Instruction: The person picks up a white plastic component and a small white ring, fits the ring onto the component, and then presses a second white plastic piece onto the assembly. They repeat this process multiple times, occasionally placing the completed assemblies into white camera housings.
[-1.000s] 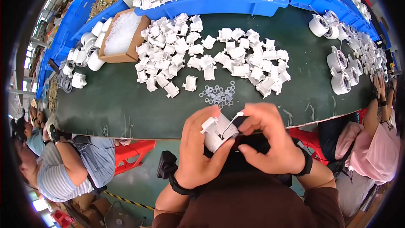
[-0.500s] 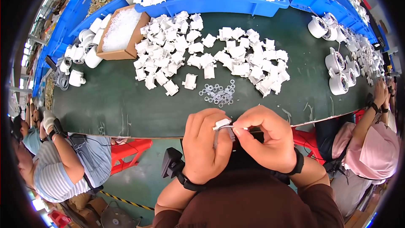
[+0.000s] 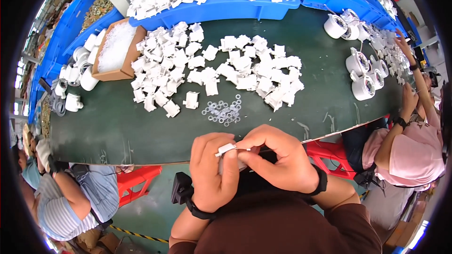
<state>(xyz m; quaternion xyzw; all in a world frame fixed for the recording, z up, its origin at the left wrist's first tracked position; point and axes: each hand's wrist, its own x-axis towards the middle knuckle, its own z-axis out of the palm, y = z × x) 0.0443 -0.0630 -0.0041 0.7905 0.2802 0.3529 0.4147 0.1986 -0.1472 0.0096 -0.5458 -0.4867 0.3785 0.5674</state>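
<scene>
Head view, single entry.

Left hand (image 3: 213, 171): fingers clenched around a small white plastic part (image 3: 226, 149), held above the near edge of the dark green surface (image 3: 117, 127), close to the body.

Right hand (image 3: 278, 160): fingers pinched at the right end of the same part, thumb and forefinger closed on something too small to tell.

Just beyond the hands: loose cluster of small clear rings (image 3: 223, 111), lying flat on the surface.

Farther back: broad heap of white plastic parts (image 3: 207, 68), spread left to right. Cardboard box of pale granules (image 3: 114, 49) at far left; blue bin (image 3: 216, 4) heaped with more white parts along the far edge. White round housings (image 3: 365, 73) grouped at far right, near a neighbouring worker's arm (image 3: 414, 99).

Handling note, as judged: best done with part kept steady in left grip, pressed square and straight by right fingertips, low over the surface so any dropped piece stayed recoverable.
</scene>
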